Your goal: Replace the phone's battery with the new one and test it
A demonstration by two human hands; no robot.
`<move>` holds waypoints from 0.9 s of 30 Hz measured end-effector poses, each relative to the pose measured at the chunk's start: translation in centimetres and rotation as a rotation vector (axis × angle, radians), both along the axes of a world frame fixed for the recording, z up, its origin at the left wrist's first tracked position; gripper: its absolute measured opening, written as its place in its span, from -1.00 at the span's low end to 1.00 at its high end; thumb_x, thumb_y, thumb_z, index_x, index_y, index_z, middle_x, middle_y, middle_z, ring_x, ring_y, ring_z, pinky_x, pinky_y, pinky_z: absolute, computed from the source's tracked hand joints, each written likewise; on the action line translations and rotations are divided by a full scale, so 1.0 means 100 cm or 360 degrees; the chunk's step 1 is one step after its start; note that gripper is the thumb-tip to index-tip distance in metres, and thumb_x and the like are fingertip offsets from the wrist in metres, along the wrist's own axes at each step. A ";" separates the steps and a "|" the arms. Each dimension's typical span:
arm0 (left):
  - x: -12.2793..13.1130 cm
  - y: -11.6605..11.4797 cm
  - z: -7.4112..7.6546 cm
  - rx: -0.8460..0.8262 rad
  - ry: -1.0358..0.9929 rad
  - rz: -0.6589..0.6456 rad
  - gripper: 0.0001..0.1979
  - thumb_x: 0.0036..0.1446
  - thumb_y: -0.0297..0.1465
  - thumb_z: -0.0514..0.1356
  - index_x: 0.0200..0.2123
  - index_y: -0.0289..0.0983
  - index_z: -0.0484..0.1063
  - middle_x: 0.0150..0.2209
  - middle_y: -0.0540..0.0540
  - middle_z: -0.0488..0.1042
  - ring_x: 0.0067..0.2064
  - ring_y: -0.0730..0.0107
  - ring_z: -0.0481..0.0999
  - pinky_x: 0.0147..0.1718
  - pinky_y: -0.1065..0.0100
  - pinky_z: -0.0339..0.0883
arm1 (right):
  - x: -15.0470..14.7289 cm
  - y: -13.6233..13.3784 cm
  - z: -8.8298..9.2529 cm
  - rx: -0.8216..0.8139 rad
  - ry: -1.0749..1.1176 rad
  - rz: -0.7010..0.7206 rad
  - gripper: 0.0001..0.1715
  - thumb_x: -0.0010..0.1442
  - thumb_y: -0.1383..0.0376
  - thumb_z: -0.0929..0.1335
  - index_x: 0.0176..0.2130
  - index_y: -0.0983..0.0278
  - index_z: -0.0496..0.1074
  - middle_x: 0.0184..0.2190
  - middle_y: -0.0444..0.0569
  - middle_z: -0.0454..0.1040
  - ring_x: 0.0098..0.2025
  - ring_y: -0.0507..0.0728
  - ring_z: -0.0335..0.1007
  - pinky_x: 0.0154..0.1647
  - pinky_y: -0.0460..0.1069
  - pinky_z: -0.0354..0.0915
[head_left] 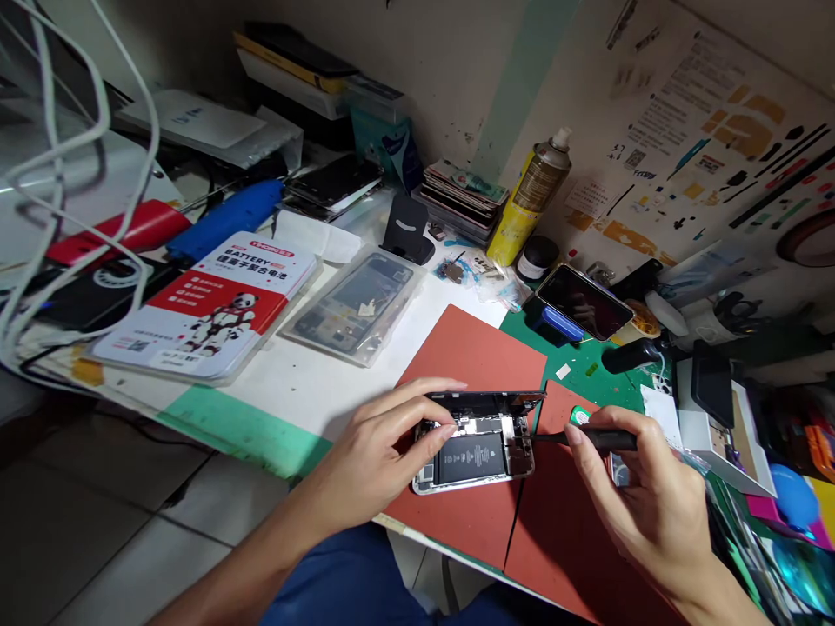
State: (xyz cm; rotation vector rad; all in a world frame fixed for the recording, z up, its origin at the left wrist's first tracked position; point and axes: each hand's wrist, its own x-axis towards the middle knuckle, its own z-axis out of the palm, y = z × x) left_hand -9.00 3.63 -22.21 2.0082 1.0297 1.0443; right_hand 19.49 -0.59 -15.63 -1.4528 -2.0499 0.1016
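Head view, left grip (384, 435) on open phone (488, 425), battery (470, 458) inside, right grip (645, 496) holding screwdriver (604, 439).

phone repair workshop, spare battery box (209, 304), spray can (531, 196), opened phone (476, 448)

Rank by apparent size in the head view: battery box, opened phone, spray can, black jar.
1. battery box
2. opened phone and spray can: look alike, and the phone is nearer, so unranked
3. black jar

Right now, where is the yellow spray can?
In the head view, the yellow spray can stands at the back wall, right of centre, between the stack of flat packs and a small black jar.
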 end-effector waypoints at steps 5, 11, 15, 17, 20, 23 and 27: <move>0.001 0.000 0.001 -0.0002 -0.0018 -0.0002 -0.90 0.42 -0.45 0.18 -0.18 -0.17 0.49 0.17 -0.11 0.56 0.15 0.31 0.59 0.11 0.29 0.44 | 0.002 0.001 0.009 -0.0056 -0.0118 0.0127 -0.83 0.41 0.35 0.38 -0.01 0.19 0.37 -0.29 -0.09 0.59 -0.44 0.05 0.54 -0.42 -0.06 0.44; 0.001 -0.001 0.004 0.0010 -0.0015 -0.0002 -0.88 0.42 -0.47 0.17 -0.18 -0.18 0.50 0.16 -0.13 0.57 0.14 0.29 0.59 0.10 0.27 0.46 | -0.002 0.011 0.023 -0.0159 -0.0270 0.0339 -0.84 0.44 0.33 0.33 0.02 0.19 0.35 -0.23 -0.03 0.62 -0.33 0.12 0.62 -0.36 -0.03 0.47; 0.000 0.000 0.003 0.0009 -0.0023 -0.0009 -0.88 0.41 -0.47 0.17 -0.17 -0.17 0.50 0.17 -0.10 0.57 0.14 0.32 0.59 0.10 0.29 0.45 | -0.006 0.017 0.023 -0.0007 -0.0425 0.0293 -0.95 0.46 0.30 0.34 -0.10 0.18 0.32 -0.39 -0.10 0.59 -0.62 0.04 0.39 -0.63 -0.04 0.24; 0.000 0.000 0.003 0.0001 -0.0029 -0.0013 -0.89 0.41 -0.47 0.18 -0.17 -0.16 0.49 0.17 -0.09 0.56 0.14 0.34 0.59 0.10 0.30 0.44 | -0.007 0.018 0.025 -0.0118 -0.0397 0.0390 -0.92 0.46 0.34 0.31 -0.05 0.19 0.32 -0.32 -0.04 0.60 -0.50 0.08 0.48 -0.54 -0.03 0.34; 0.000 0.000 0.003 -0.0009 -0.0031 -0.0016 -0.89 0.41 -0.48 0.18 -0.17 -0.16 0.49 0.17 -0.08 0.56 0.15 0.35 0.58 0.12 0.31 0.43 | -0.007 0.018 0.027 -0.0239 -0.0358 0.0459 -0.83 0.43 0.32 0.32 0.02 0.21 0.31 -0.27 0.01 0.59 -0.35 0.14 0.56 -0.41 0.01 0.44; 0.000 -0.001 0.004 -0.0007 -0.0027 -0.0012 -0.88 0.42 -0.48 0.17 -0.16 -0.17 0.49 0.17 -0.09 0.56 0.15 0.33 0.59 0.11 0.30 0.44 | -0.008 0.018 0.028 -0.0106 -0.0414 0.0367 -0.90 0.44 0.28 0.37 -0.08 0.18 0.32 -0.46 -0.13 0.51 -0.57 0.07 0.39 -0.59 -0.04 0.27; -0.001 -0.002 0.003 0.0002 -0.0031 -0.0019 -0.87 0.42 -0.47 0.16 -0.17 -0.17 0.50 0.18 -0.10 0.56 0.14 0.31 0.59 0.11 0.29 0.46 | -0.010 0.016 0.027 -0.0169 -0.0358 0.0449 -0.88 0.43 0.33 0.29 -0.02 0.21 0.31 -0.32 -0.03 0.55 -0.41 0.11 0.52 -0.44 -0.02 0.40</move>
